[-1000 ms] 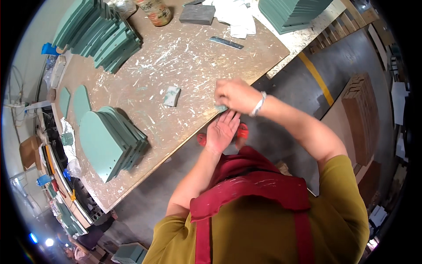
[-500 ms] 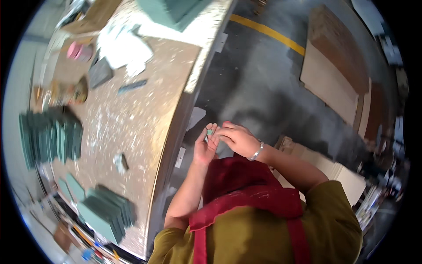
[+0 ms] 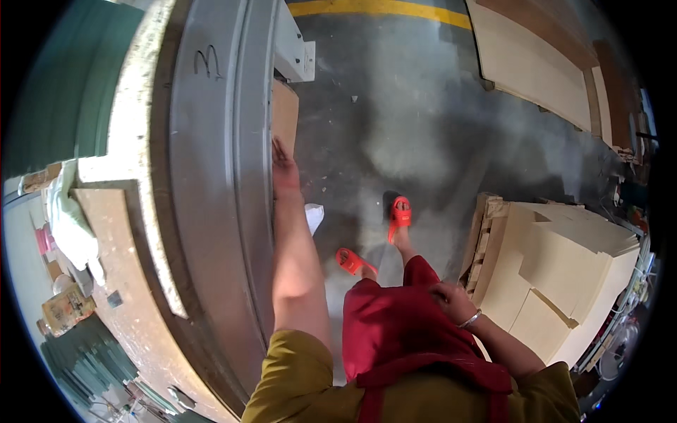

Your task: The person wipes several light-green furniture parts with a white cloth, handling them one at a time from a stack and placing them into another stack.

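Note:
My left hand (image 3: 284, 173) reaches down beside the grey side of the workbench (image 3: 204, 162), next to a brown board or carton (image 3: 285, 120) under it. Its visible fingers look stretched out, partly hidden by the bench edge. Whether it touches the brown piece I cannot tell. In front of the dark red apron (image 3: 402, 324), my right hand (image 3: 455, 303) hangs with its fingers curled. Its inner side is turned away, so anything in it is hidden. A metal band (image 3: 470, 319) circles that wrist.
Green slabs (image 3: 70, 92) stand on the bench at the far left, with more green pieces (image 3: 88, 363) nearer. A white cloth (image 3: 70, 225) lies between. Stacked tan boards (image 3: 543, 275) rest on a pallet at right. White scrap (image 3: 314, 217) lies on the floor near my red sandals (image 3: 400, 211).
My hands were together over a small green piece at the left palm. They have parted: the left has gone forward and down beside the bench, the right back to the apron. The view has shifted.

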`<state>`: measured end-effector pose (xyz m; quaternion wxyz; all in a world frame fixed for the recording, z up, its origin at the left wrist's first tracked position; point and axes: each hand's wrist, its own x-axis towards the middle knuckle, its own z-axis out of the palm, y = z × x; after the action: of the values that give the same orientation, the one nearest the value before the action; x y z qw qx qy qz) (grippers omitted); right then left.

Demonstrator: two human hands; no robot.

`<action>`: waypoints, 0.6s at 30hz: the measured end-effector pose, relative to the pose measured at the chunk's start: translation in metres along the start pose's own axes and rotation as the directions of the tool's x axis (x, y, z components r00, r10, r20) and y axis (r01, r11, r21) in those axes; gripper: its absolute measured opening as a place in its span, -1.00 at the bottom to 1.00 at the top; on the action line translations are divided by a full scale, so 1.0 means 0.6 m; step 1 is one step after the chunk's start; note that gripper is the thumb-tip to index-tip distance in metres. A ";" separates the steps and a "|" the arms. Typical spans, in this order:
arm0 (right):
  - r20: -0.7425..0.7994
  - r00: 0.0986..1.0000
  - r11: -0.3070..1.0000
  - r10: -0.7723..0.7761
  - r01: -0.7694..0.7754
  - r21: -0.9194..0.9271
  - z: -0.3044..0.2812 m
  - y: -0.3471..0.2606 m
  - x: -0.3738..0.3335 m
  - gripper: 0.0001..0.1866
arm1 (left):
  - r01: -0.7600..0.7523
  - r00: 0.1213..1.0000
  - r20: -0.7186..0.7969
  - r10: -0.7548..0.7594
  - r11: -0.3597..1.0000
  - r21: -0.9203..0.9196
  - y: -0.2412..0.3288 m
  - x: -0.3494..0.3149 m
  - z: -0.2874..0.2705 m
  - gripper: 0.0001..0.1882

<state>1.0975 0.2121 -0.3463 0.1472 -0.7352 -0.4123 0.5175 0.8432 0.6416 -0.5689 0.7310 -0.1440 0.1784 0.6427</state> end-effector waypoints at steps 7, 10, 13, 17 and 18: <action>0.049 0.993 0.993 0.105 -0.108 0.050 0.006 0.026 0.029 -0.85 | 0.236 0.910 -0.401 0.103 0.666 0.707 -0.074 -0.076 -0.035 -0.53; 0.055 0.990 0.986 0.130 -0.135 0.096 -0.002 0.018 0.048 -0.87 | 0.388 0.898 -0.430 0.091 0.296 0.873 -0.121 -0.170 -0.046 -0.69; 0.083 0.978 0.972 0.190 -0.200 0.123 -0.008 -0.010 0.048 -0.87 | 0.397 0.918 -0.396 -0.025 0.103 0.912 -0.151 -0.274 -0.036 -0.74; 0.159 0.986 0.998 0.050 -0.044 -0.045 -0.028 -0.048 0.038 -0.78 | 0.376 0.921 -0.369 -0.123 0.039 0.926 -0.165 -0.412 -0.035 -0.88; 0.201 0.980 0.987 0.013 0.019 -0.159 -0.036 -0.063 0.038 -0.75 | 0.399 0.908 -0.393 -0.144 0.010 0.917 -0.170 -0.444 -0.024 -0.89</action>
<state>1.1021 0.2573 -0.3276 0.0461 -0.6880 -0.4664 0.5541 0.9140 0.3852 -0.4649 0.7194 0.2984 0.6015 0.1778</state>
